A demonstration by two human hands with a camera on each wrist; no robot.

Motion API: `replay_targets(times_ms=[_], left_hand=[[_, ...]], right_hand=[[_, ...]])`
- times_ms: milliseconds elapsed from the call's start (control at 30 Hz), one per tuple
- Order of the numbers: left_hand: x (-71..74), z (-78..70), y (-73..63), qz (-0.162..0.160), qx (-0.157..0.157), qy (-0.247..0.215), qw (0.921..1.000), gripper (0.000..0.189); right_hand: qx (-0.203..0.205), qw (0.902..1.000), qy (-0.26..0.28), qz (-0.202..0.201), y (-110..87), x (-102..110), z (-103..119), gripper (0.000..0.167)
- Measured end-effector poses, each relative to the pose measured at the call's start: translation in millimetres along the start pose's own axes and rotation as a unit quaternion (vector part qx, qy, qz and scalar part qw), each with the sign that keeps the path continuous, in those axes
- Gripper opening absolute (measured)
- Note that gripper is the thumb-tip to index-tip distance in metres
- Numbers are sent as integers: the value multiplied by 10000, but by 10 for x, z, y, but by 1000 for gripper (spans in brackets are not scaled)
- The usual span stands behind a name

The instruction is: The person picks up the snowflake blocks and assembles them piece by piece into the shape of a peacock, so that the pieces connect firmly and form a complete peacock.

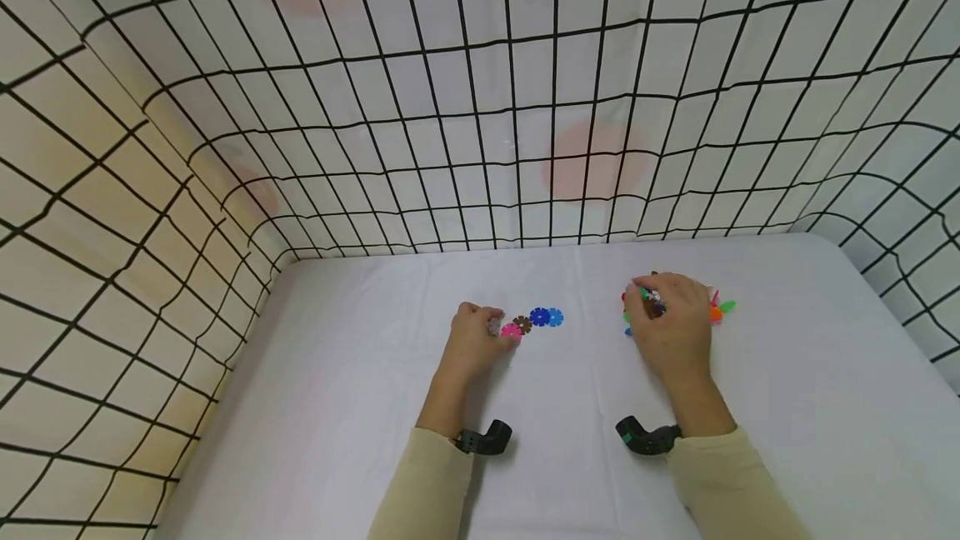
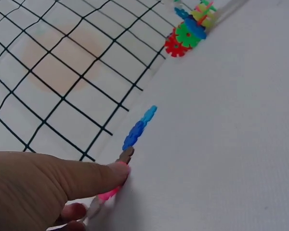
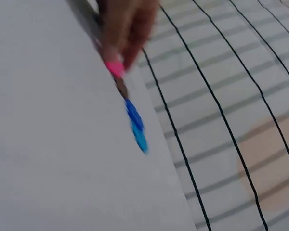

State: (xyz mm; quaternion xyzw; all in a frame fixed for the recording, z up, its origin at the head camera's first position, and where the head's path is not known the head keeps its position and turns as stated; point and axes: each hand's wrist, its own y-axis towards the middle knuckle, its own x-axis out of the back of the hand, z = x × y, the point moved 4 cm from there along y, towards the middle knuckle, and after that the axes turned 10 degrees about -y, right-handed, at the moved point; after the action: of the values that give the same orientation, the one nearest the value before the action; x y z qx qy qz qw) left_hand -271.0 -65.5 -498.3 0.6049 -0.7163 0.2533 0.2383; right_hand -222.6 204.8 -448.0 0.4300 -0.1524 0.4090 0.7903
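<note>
While our left hand [image 1: 474,342] clamps its fingers on the pink disc [image 1: 512,329], beside the greyish disc [image 1: 494,326] in the short row on the desk [image 1: 570,407], we do well to grip lightly, lest the brown disc [image 1: 522,324], dark blue disc [image 1: 540,317] and light blue disc [image 1: 556,317] twist out of line. Our right hand [image 1: 678,327] curves over the pile of discs [image 1: 717,312]; we cannot tell whether its fingers hold one. We should probably pick a single disc by its rim, leaving its notches free for joining.
</note>
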Motion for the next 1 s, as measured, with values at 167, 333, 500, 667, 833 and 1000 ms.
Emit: replay_targets(times_ms=[167,333,500,667,833,1000], left_hand=[[-2,-15,2,114,-103,-3,9999,25],[-41,-37,-6,380,-151,-278,9988,20],[-135,-143,-32,850,-642,-453,9933,16],[-223,-238,-69,1234,-867,-721,9859,18],[-216,-198,-52,1170,-602,-1485,9801,35],[-155,-123,2,623,38,-3292,9422,34]], right_hand=[[316,9834,52,1785,-227,-364,229,25],[-232,9312,321,3625,-485,-669,277,38],[-797,9150,932,3844,-583,-807,279,35],[-1262,9117,1407,3648,-582,-837,220,20],[-1663,9062,2111,3264,-535,-831,143,21],[-1522,9120,2423,2939,-523,-793,156,24]])
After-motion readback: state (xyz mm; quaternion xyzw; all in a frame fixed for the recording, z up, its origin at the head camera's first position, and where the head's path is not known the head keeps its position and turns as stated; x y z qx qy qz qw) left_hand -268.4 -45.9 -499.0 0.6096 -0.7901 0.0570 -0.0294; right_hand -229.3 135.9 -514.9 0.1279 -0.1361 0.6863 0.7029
